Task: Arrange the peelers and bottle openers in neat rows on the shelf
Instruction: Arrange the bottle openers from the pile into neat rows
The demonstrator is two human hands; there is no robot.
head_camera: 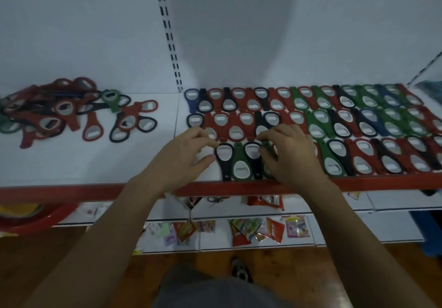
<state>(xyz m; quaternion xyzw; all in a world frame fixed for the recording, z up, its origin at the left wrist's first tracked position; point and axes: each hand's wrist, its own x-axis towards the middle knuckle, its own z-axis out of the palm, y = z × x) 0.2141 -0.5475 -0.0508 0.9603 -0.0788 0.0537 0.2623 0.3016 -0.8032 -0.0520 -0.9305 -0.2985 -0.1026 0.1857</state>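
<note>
Three rows of bottle openers point(334, 126) filled the right side of the shelf point(148, 161), and I was squaring up the left end of the front row. My left hand point(184, 154) had loosely bent fingers, tips against the black opener point(223, 161), gripping nothing. My right hand point(290, 154) seemed to pinch the green opener point(265, 146), though my own fingers hid most of it. Next I needed to nudge these flush, then reach left to the loose pile point(47, 114) for another

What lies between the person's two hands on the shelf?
Head view: between the left hand and right hand lie three front-row bottle openers, black, green, black.
</note>
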